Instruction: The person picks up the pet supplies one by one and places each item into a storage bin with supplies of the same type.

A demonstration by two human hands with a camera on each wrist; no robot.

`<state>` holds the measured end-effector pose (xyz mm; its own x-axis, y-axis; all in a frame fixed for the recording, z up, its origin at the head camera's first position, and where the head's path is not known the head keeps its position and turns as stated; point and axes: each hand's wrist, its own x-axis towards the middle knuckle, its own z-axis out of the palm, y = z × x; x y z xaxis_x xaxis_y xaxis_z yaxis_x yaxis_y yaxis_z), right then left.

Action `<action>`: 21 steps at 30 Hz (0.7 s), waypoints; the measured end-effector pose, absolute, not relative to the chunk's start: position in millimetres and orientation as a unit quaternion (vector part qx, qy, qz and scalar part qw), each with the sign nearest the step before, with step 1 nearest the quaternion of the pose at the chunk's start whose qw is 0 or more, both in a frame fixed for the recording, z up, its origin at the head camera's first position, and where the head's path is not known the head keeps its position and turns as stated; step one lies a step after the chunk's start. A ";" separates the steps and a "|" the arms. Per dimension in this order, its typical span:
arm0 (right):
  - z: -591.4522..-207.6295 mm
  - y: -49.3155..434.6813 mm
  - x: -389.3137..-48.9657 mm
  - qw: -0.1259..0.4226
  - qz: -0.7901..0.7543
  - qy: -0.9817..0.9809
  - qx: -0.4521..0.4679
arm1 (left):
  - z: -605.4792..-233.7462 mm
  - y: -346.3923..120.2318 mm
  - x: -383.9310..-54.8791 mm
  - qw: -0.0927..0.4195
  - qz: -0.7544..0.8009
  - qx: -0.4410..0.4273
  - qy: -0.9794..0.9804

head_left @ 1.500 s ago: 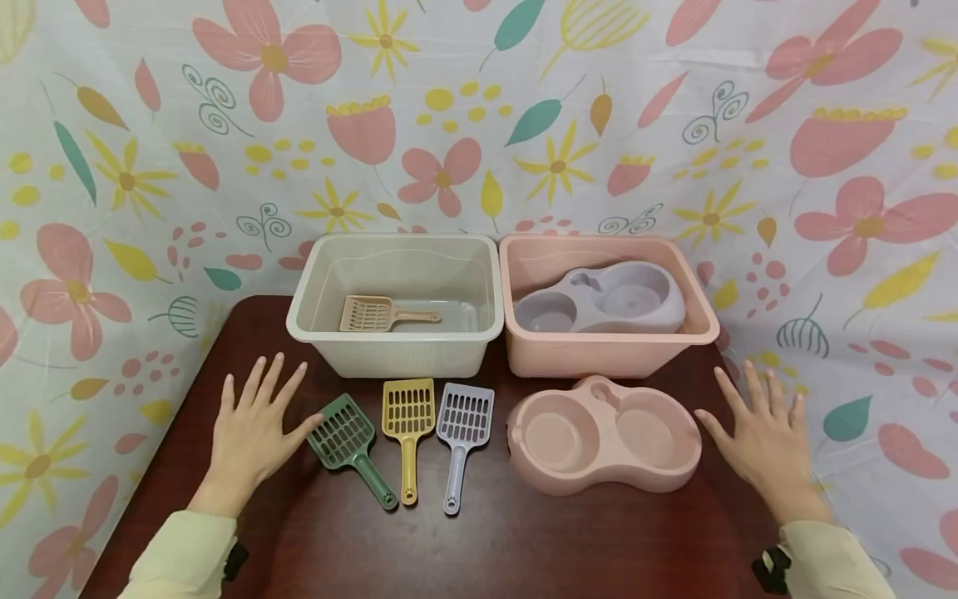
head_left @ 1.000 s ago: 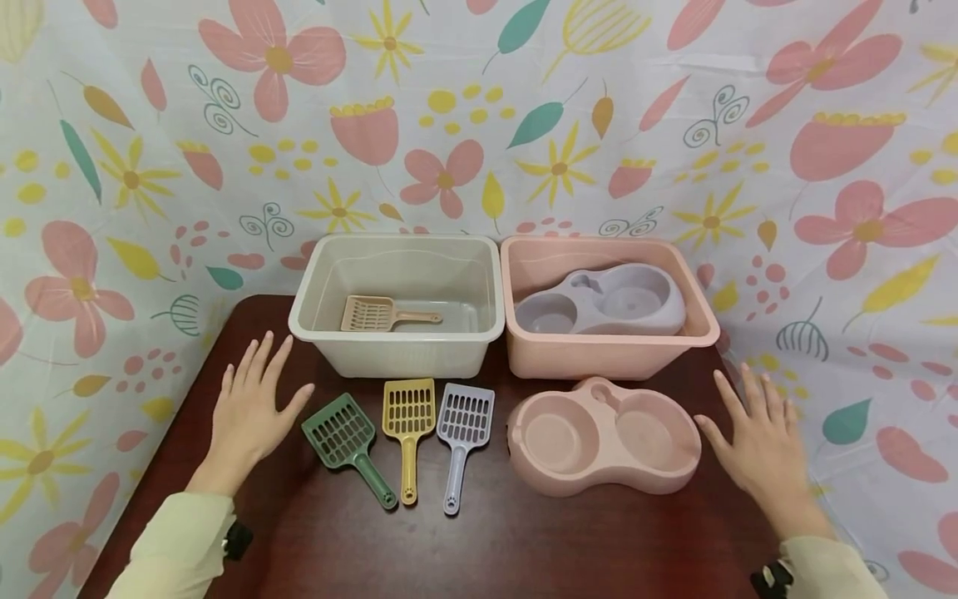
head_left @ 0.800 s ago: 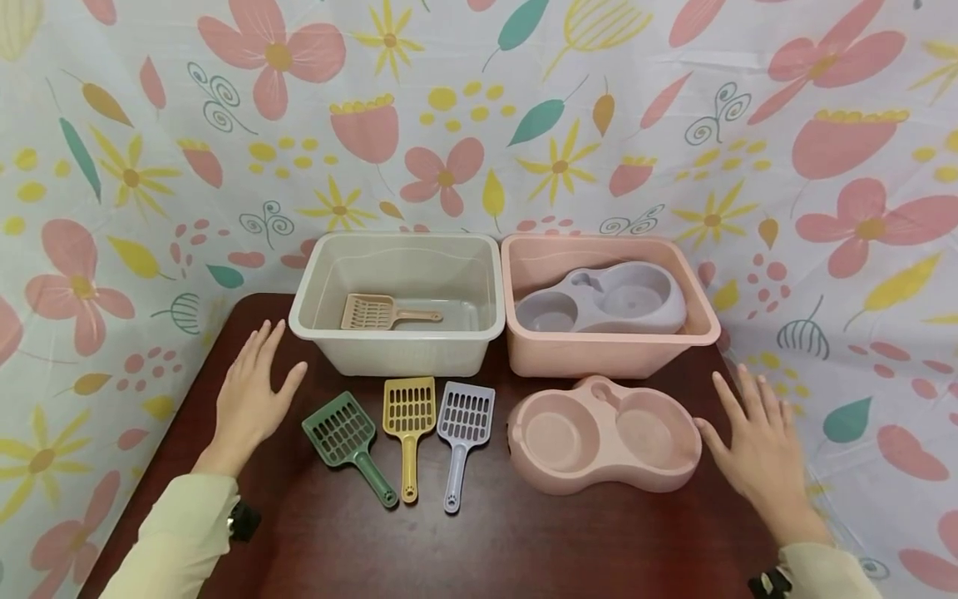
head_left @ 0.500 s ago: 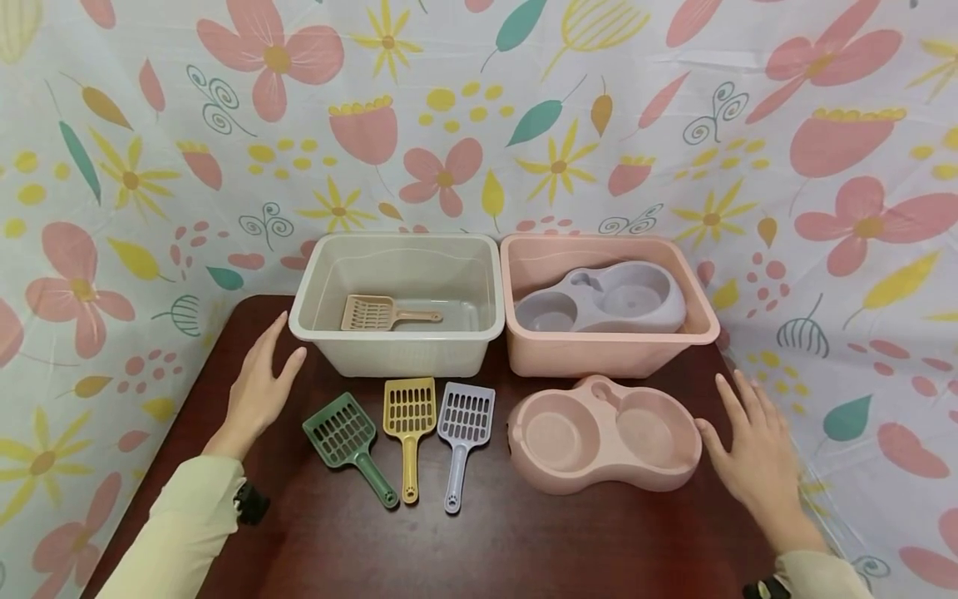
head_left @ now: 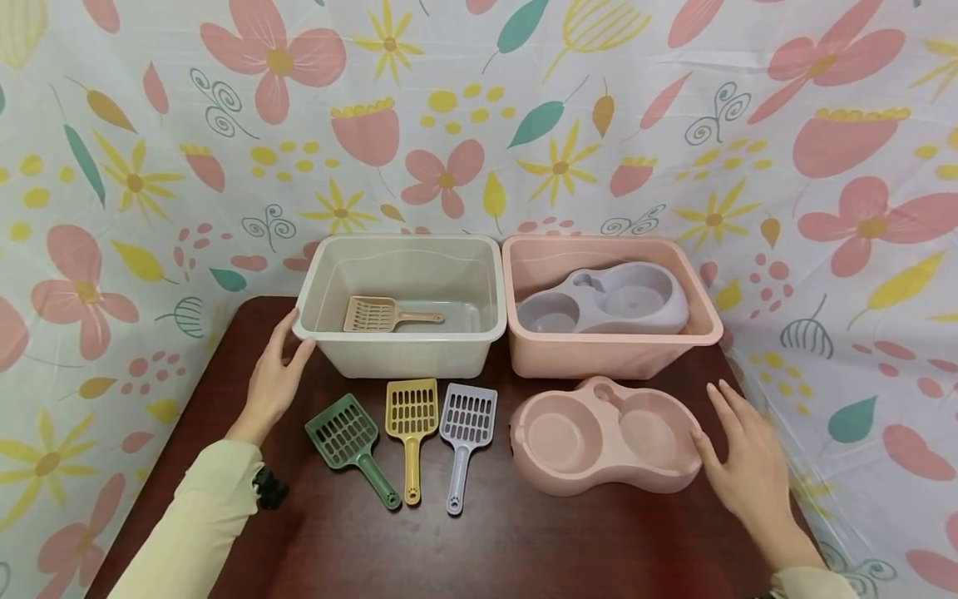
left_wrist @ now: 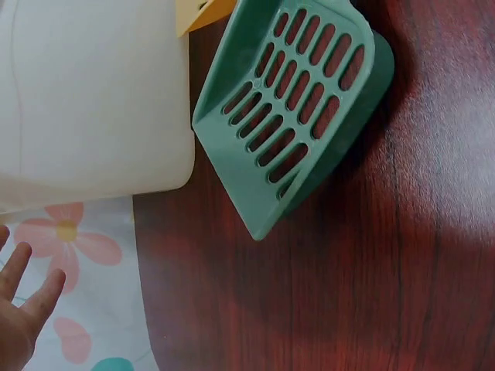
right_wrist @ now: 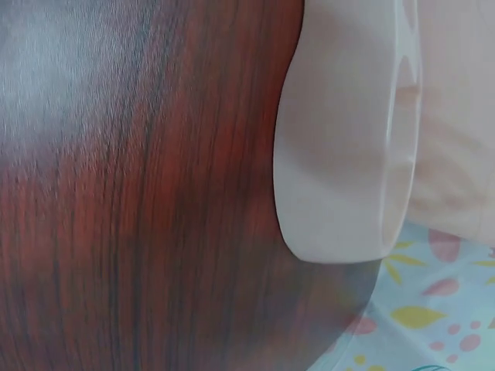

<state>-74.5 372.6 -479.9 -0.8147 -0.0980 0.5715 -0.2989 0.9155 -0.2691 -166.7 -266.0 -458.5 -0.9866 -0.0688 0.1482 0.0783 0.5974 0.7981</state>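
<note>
Right hand (head_left: pixel 752 466): standing with thumb parted from fingers, pinching nothing, its thumb tip overlapping the bowl's edge (whether touching, I cannot tell).
Pink double bowl (head_left: pixel 609 437): lying just left of that thumb, on the table (head_left: pixel 486 557).
Scoops: green scoop (head_left: pixel 362 457) lying just right of the left hand (head_left: pixel 273 383) and nearer the person; yellow scoop (head_left: pixel 412 445) and lilac scoop (head_left: pixel 462 449) lying farther right.
Left-hand state: thumb and fingers parting, holding nothing, fingertips meeting or nearly meeting the near left corner of the grey tub (head_left: pixel 407 358).
Grey tub: standing ahead and right of that hand, containing a beige scoop (head_left: pixel 392 316).
Tub step: seemingly, hands are positioning; gripping the tub would be calling for fingers curling around its rim.
Pink tub (head_left: pixel 602 356): standing ahead-left of the right hand, containing a lilac double bowl (head_left: pixel 595 308).
</note>
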 end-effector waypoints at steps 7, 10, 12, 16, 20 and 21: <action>-482.6 357.4 -69.5 0.306 0.202 -0.921 0.134 | -460.9 -261.8 -167.6 0.076 -0.477 0.022 -0.875; -482.7 350.0 -67.2 0.305 0.212 -0.918 0.137 | -462.0 -260.0 -169.7 0.082 -0.484 0.025 -0.871; -482.3 344.6 -65.9 0.305 0.220 -0.916 0.139 | -462.1 -258.9 -170.9 0.084 -0.485 0.025 -0.870; -481.3 332.6 -64.2 0.305 0.231 -0.913 0.140 | -461.7 -258.8 -172.3 0.084 -0.491 0.027 -0.867; -481.2 320.8 -61.2 0.300 0.240 -0.913 0.140 | -461.0 -259.3 -173.1 0.084 -0.511 0.022 -0.855; -481.2 318.1 -60.6 0.298 0.243 -0.913 0.140 | -460.8 -259.3 -173.4 0.084 -0.516 0.020 -0.852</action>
<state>-60.6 318.1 -481.2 -0.7837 -0.1105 0.6112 -0.3997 0.8429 -0.3601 -173.4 -259.3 -460.8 -0.9850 -0.1207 0.1230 0.0532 0.4660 0.8832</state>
